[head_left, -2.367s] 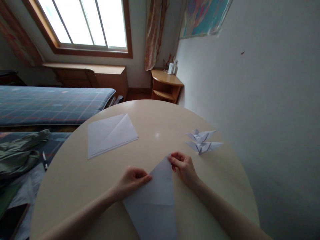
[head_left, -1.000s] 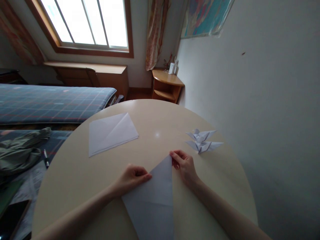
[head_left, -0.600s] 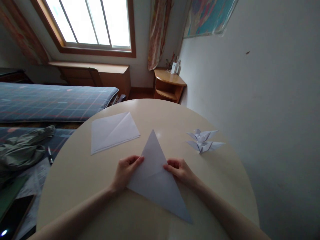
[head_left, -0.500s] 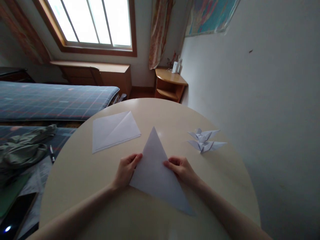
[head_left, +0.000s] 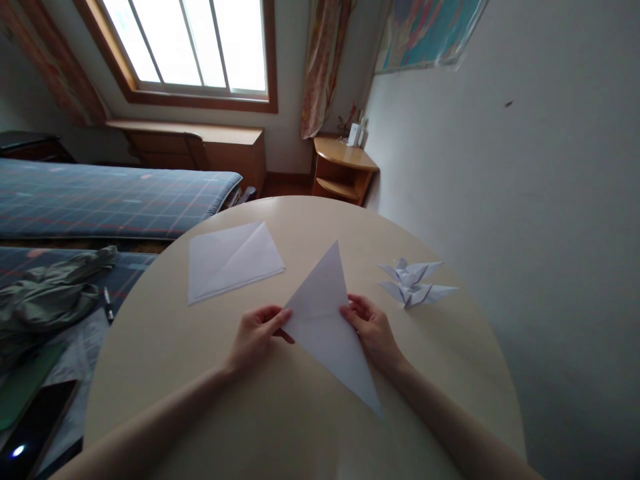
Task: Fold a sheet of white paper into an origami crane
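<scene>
White paper triangle point(head_left: 325, 320), gripped at opposite edges between the closed fingers of left hand point(head_left: 255, 340) and right hand point(head_left: 371, 331), over cream round table point(head_left: 175, 380); folded paper sheet point(head_left: 233, 261) left of the grip, origami figure point(head_left: 413, 283) right of it.

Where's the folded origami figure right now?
In the head view, the white origami figure sits toward the right side of the round cream table, just beyond the right hand and the triangular paper sheet, touching neither.

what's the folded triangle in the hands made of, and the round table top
The paper triangle looks like thin, matte white paper, with a sharp crease and no shine. The round table top looks cream, smooth and glossy, with window light reflecting on it; it could be laminate or painted wood, the look doesn't settle which.
</scene>
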A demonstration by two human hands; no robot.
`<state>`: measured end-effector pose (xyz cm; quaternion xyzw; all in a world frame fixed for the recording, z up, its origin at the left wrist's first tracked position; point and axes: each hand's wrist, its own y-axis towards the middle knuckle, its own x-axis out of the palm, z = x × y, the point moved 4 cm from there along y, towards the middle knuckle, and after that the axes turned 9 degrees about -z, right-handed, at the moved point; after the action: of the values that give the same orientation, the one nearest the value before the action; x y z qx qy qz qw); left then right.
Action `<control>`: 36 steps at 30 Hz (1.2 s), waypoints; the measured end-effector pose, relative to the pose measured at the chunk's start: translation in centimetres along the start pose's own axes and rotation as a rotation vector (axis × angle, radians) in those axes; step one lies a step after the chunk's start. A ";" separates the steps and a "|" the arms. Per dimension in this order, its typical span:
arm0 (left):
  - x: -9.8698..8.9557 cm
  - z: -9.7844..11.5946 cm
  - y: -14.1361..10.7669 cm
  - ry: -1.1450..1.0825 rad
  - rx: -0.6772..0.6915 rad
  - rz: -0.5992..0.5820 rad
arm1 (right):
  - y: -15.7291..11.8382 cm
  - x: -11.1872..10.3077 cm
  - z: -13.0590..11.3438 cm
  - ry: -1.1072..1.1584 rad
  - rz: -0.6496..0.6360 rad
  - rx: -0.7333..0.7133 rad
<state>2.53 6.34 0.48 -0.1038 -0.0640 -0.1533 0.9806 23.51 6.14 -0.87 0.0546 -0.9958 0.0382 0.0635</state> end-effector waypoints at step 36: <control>-1.1 0.7 -0.2 0.463 0.151 0.072 | -3.1 3.0 -1.6 -0.744 -0.338 -0.191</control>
<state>1.33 6.66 0.98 0.0054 0.1551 -0.1326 0.9789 21.06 2.90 1.30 0.2214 -0.9268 -0.0876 -0.2903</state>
